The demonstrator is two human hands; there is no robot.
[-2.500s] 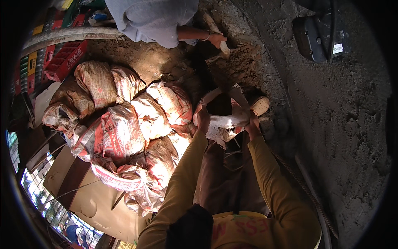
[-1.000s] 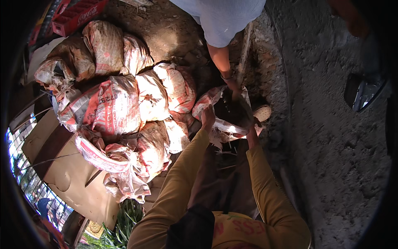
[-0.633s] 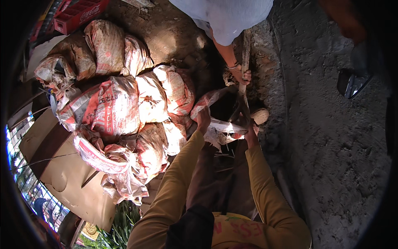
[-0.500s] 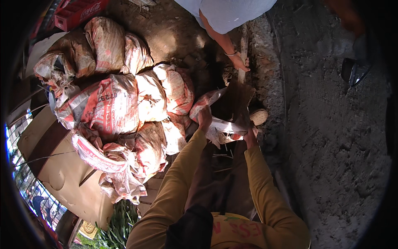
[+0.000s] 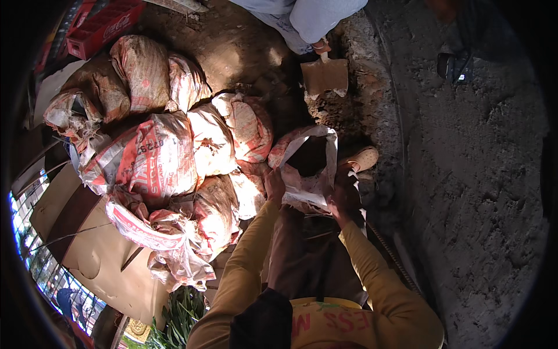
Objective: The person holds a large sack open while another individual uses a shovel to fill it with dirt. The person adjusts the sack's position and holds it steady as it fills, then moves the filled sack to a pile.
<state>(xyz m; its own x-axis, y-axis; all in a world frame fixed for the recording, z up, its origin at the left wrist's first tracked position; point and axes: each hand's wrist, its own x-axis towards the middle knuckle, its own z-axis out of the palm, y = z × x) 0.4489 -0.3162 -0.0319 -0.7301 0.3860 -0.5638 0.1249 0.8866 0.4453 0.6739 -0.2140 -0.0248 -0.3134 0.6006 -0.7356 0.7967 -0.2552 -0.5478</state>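
My left hand [image 5: 274,185] is closed on the left edge of a white and red woven sack [image 5: 303,195]. At its near right edge my right hand [image 5: 343,199] also grips the sack, the fingers partly in shadow. The mouth of the sack gapes between my hands, its inside too dark to make out. Beyond it, a co-worker's hand [image 5: 319,46] holds a shovel [image 5: 325,77] by the base of its handle. The shovel's blade hangs over loose soil, apart from the sack.
Several filled sacks [image 5: 160,154] are piled on the left. A red crate [image 5: 104,28] stands at the far left. Rough grey ground [image 5: 465,192] stretches along the right. A tan clog [image 5: 363,159] shows just right of the sack; green leaves [image 5: 183,317] are at lower left.
The co-worker's shovel has moved away from the sack's mouth to the far side. My right hand has shifted slightly left and nearer, and the sack's mouth now shows.
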